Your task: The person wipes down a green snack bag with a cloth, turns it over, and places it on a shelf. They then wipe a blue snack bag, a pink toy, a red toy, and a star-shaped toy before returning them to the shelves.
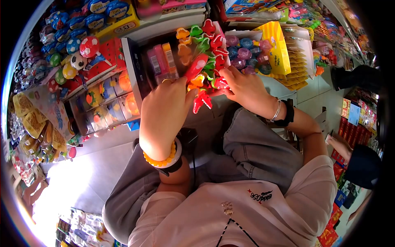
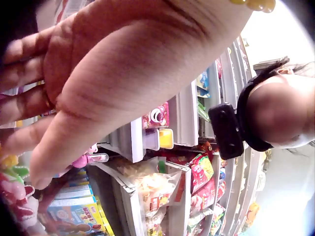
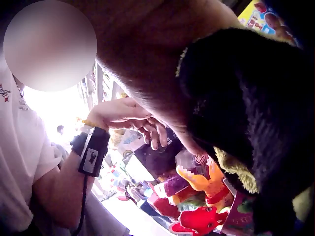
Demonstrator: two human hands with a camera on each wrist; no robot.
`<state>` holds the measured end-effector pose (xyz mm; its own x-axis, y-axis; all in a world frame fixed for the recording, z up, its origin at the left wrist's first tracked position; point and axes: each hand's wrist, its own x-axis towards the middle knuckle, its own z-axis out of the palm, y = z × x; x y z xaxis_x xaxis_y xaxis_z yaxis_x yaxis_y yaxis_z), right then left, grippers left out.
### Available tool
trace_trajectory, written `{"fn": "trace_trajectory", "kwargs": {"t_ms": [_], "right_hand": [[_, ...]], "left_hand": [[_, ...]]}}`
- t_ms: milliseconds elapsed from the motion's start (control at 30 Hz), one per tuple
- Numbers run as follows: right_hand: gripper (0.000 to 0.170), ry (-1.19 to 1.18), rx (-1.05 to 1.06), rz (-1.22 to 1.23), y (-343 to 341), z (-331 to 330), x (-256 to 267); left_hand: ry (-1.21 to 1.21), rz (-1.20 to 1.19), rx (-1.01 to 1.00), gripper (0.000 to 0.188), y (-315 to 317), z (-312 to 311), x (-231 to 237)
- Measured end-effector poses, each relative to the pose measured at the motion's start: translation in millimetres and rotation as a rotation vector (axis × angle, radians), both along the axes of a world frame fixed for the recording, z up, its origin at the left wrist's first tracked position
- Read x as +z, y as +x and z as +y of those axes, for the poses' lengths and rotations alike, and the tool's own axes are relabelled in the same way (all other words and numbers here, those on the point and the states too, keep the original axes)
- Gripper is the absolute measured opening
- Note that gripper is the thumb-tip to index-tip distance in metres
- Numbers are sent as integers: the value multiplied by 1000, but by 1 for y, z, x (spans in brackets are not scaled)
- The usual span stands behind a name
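A box of red, green and orange toothed crocodile-head toys (image 1: 209, 51) stands before the person. The right hand (image 1: 251, 88) is at its right side, thumb and forefinger pinching a red toy (image 1: 221, 83). Its fingertips are hidden in the right wrist view, where an orange toy (image 3: 199, 181) and a red toy (image 3: 199, 220) show below. The left hand (image 1: 164, 111) hovers left of the toys, beside a long red piece (image 1: 197, 67). Extended, relaxed fingers of the left hand (image 2: 88, 93) show in the left wrist view; in the right wrist view that hand (image 3: 133, 120) holds nothing visible.
Left of the toys lie pink packs (image 1: 157, 59) in a dark box; further left is a case of orange-and-blue toys (image 1: 109, 99). Round colored items (image 1: 245, 53) and a yellow carton (image 1: 279, 49) stand right. The person's knees (image 1: 263, 140) are below. Shelves hold snack bags (image 2: 202, 172).
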<state>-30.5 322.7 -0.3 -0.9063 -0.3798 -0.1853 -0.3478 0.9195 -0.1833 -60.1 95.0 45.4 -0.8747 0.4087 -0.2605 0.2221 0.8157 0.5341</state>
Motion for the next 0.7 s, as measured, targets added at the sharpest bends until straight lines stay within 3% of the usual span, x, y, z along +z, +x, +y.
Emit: {"fn": "trace_trajectory", "kwargs": {"t_ms": [533,700], "right_hand": [[30,-99,24,88,1,2,18],[29,-33,4,121,-3,1,37]], "left_hand": [[-17,-1,23,33,3,0,2],[-29,19,9,33,4,1,0]]}}
